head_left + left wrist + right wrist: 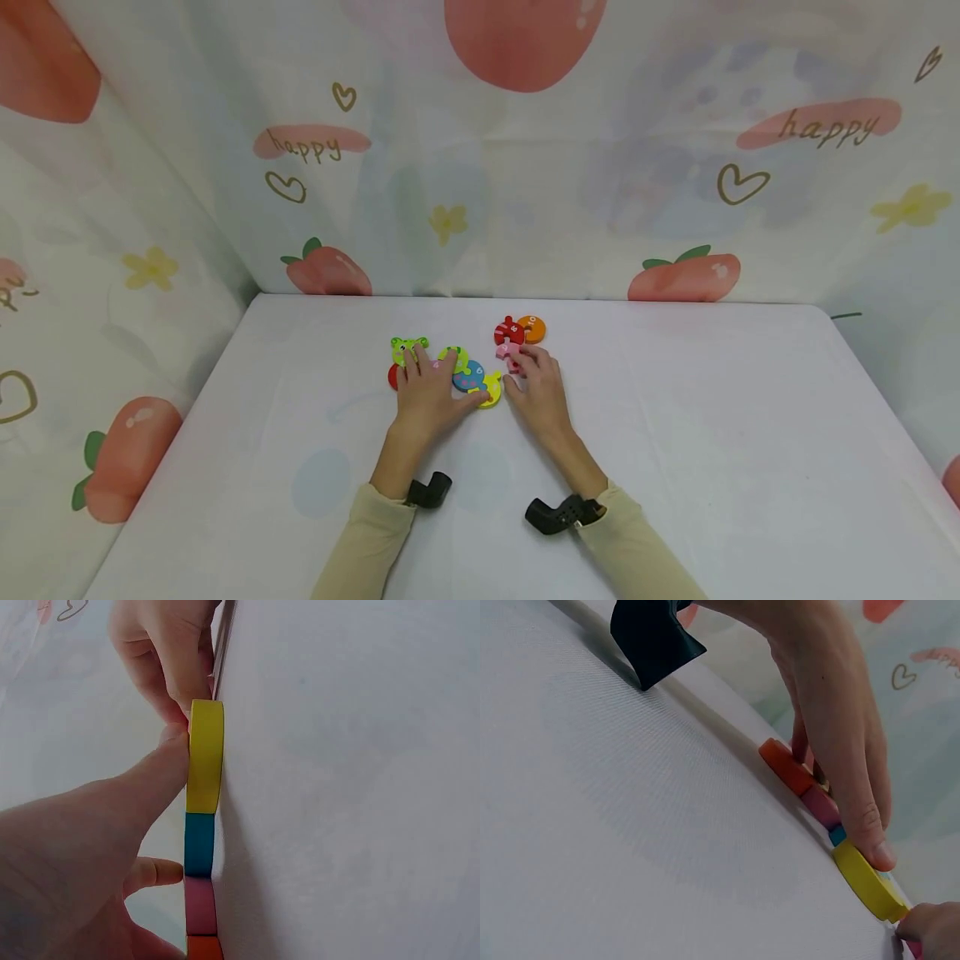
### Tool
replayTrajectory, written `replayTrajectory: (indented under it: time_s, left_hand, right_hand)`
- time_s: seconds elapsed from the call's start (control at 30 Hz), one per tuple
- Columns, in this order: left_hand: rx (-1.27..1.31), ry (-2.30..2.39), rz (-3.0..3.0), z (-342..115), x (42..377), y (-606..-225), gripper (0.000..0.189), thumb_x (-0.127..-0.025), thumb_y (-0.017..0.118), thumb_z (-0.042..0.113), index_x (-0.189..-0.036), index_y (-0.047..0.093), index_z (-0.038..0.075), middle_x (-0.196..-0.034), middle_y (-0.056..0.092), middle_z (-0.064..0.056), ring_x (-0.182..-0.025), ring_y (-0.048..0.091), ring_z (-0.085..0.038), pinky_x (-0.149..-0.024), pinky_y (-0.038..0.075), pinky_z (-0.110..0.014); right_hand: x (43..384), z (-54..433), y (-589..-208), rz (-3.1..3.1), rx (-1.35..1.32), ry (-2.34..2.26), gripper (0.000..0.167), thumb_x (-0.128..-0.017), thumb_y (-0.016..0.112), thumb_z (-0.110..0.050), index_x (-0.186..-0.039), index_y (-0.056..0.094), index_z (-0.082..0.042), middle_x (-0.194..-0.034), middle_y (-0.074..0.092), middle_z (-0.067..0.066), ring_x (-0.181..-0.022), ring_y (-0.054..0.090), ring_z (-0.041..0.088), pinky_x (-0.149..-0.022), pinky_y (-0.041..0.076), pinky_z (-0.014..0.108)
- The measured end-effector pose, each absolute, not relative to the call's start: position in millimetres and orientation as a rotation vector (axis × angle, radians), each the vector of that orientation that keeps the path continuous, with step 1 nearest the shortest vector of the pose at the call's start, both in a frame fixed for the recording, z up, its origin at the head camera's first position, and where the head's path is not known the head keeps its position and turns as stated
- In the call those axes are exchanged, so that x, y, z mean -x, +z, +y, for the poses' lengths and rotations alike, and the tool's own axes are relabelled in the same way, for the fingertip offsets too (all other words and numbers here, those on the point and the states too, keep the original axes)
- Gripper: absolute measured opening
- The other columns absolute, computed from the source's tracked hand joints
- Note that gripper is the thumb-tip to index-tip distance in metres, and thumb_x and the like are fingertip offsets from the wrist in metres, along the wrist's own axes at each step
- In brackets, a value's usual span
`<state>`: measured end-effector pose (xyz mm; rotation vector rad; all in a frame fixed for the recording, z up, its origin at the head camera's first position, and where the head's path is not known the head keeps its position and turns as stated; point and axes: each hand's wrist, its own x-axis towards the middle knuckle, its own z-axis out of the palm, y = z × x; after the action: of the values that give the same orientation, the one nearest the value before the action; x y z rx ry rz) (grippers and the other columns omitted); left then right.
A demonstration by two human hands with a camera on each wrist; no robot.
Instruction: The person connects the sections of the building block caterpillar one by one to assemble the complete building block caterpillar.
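A linked row of flat, coloured number puzzle pieces lies on the white table. My left hand [431,403] spreads over it, fingertips resting on the green animal-head piece [399,345] and its neighbours, thumb on the yellow piece [492,392]. Beside the yellow piece is a blue piece [468,377] numbered 6. In the right wrist view, the left thumb presses the yellow piece [864,881] from above. My right hand [545,404] pinches a pink piece [504,350] by the yellow one's end; its fingers partly cover it.
Just beyond the pink piece lie a red striped piece [507,332] numbered 8 and an orange piece [535,329] numbered 10. A patterned curtain [495,208] hangs behind the table. Black wrist cameras [553,515] sit on both wrists.
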<state>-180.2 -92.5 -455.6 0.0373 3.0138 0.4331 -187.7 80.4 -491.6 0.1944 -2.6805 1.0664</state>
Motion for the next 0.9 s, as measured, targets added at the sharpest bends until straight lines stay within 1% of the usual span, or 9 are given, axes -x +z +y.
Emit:
replayTrajectory:
  time_s: [0.1,0.27,0.4,0.5,0.67,0.9]
  left_hand:
    - [-0.032,0.428,3.022,-91.6,179.2,-454.8,0.086,-0.078,0.066,0.065,-0.148,0.041,0.02,-0.157,0.021,-0.03,-0.146,0.018,-0.05,-0.115,0.026,-0.062]
    - [-0.046,0.433,3.023,-91.2,177.7,-453.6,0.082,-0.08,0.066,0.062,-0.147,0.043,0.021,-0.156,0.022,-0.031,-0.145,0.019,-0.051,-0.114,0.027,-0.063]
    - [-0.062,0.453,3.02,-90.6,177.2,-452.5,0.077,-0.082,0.066,0.059,-0.146,0.044,0.022,-0.156,0.022,-0.03,-0.145,0.018,-0.052,-0.114,0.025,-0.064]
    - [-0.064,0.456,3.001,-90.1,177.3,-451.0,0.076,-0.084,0.064,0.058,-0.147,0.042,0.023,-0.157,0.02,-0.03,-0.146,0.016,-0.052,-0.115,0.023,-0.064]
    - [-0.063,0.428,2.989,-89.5,177.2,-450.5,0.076,-0.085,0.062,0.059,-0.149,0.04,0.024,-0.157,0.02,-0.03,-0.146,0.015,-0.052,-0.116,0.022,-0.063]
    - [-0.07,0.419,2.994,-89.5,177.2,-452.2,0.076,-0.085,0.061,0.06,-0.149,0.04,0.024,-0.157,0.02,-0.03,-0.146,0.015,-0.052,-0.116,0.022,-0.063]
  right_hand:
    - [186.5,80.1,-490.6,-2.68,-0.16,1.088,0.036,-0.086,0.072,-0.012,-0.119,0.066,0.0,-0.13,0.055,0.016,-0.118,0.052,0.032,-0.097,0.053,0.04]
    - [185.1,79.7,-490.1,-2.694,-0.125,1.084,0.03,-0.086,0.072,-0.013,-0.114,0.067,-0.002,-0.132,0.057,0.016,-0.12,0.053,0.032,-0.098,0.053,0.04]
    - [185.6,79.5,-490.1,-2.699,-0.116,1.072,0.035,-0.087,0.073,-0.016,-0.119,0.065,-0.004,-0.132,0.059,0.015,-0.119,0.054,0.031,-0.099,0.052,0.041]
    - [186.4,79.5,-490.6,-2.693,-0.109,1.079,0.04,-0.087,0.073,-0.018,-0.123,0.063,-0.005,-0.128,0.059,0.015,-0.117,0.054,0.031,-0.098,0.052,0.04]
    - [187.1,79.8,-492.2,-2.647,-0.088,1.165,0.042,-0.088,0.072,-0.017,-0.127,0.061,-0.006,-0.123,0.056,0.015,-0.115,0.053,0.029,-0.099,0.051,0.039]
    - [187.9,81.5,-494.4,-2.592,-0.098,1.235,0.043,-0.089,0.07,-0.017,-0.13,0.06,-0.007,-0.123,0.053,0.015,-0.117,0.052,0.028,-0.102,0.05,0.039]
